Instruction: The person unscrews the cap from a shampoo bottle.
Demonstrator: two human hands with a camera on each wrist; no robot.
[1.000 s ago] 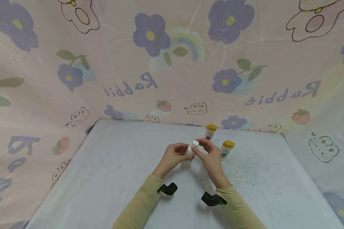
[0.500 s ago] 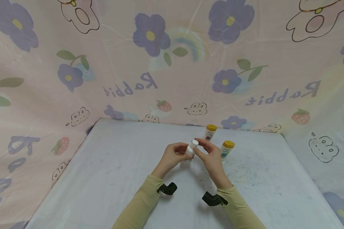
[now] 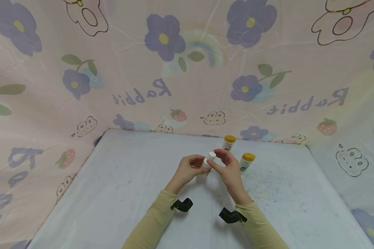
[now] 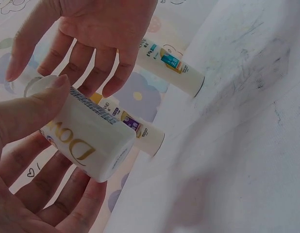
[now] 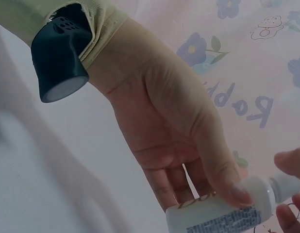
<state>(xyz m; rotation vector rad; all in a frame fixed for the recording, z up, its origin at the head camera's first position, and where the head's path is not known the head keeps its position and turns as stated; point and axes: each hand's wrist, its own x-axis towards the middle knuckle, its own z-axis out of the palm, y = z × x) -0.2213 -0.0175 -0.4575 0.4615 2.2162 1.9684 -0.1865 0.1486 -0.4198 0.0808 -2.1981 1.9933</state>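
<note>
The left hand (image 3: 188,169) has its grip wrapped round a small white plastic bottle (image 4: 87,141), the thumb lying along the side near gold lettering and a panel of fine print. The right hand (image 3: 229,171) has its grip narrowed to a pinch, thumb and finger on either side of a white cylindrical cap (image 3: 211,155) at the bottle's top. The bottle is held between the 2 hands, tilted, its base raised off the desk (image 3: 112,180).

Compared with 0.5 s ago, the right thumb has moved across to cover more of the lower cap, and the right index finger now hides more of a purple label (image 4: 132,123) behind it. The left hand's hold looks unchanged, and the 2 standing bottles have kept their places.

Those are 2 white plastic bottles with gold-yellow round caps: the purple-labelled bottle (image 3: 229,142) at the back, and the teal-labelled bottle (image 3: 247,162) nearer, just right of the right hand. That makes 3 bottles in all.

Further out come 2 black wrist cameras (image 3: 183,205), 1 per wrist, and 2 pale yellow-beige sleeves (image 3: 152,221). Around the white desk hangs a pale pink drape (image 3: 199,83) printed with purple flowers, 3 strawberries and, on its back side, 2 mirrored "Rabbit" words.
</note>
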